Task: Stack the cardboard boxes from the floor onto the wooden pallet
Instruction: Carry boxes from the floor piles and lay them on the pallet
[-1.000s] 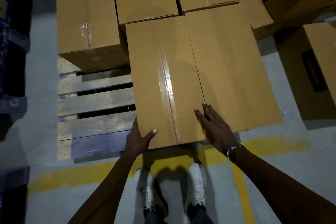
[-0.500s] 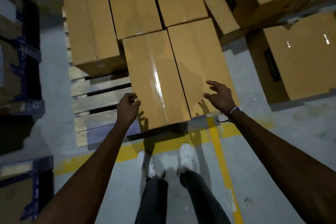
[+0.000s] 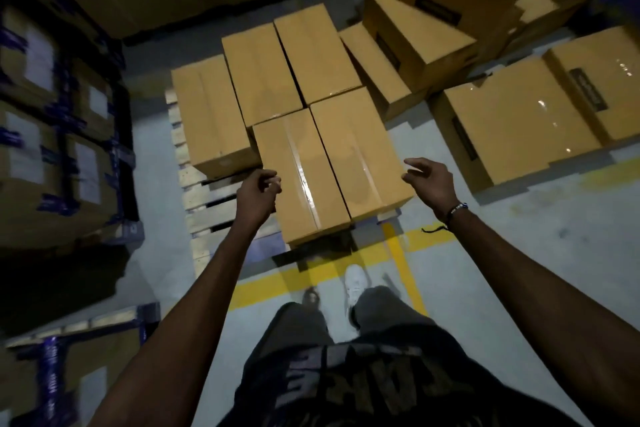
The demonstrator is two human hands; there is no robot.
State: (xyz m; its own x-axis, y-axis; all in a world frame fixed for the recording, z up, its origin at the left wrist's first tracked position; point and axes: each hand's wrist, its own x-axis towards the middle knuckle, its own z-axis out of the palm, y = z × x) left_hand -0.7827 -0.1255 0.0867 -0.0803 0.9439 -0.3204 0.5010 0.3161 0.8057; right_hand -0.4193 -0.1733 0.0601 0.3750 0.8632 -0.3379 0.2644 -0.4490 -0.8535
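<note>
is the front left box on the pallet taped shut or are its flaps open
Taped shut. The front left box lies flat on the pallet, its top flaps closed, with a glossy strip of tape running along the centre seam.

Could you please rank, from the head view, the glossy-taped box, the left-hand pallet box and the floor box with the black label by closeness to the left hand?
From the left hand:
1. Glossy-taped box, beside its fingers.
2. Left-hand pallet box, behind it.
3. Black-labelled floor box, far right.
</note>
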